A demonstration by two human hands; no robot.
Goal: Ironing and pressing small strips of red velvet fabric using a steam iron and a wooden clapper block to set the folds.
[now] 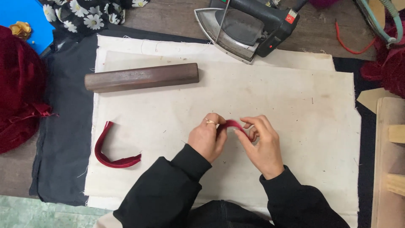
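Both hands, left hand (206,137) and right hand (261,143), pinch a small red velvet strip (231,123) mid-frame; judging by the fingertip grip, it could slip loose.

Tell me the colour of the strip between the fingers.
Dark red strip, seen in the head view.

Small dark-red velvet strip (231,124), bent into an arch, pinched at both ends, lifted just above the cream cloth (295,109), roughly 6 o'clock.
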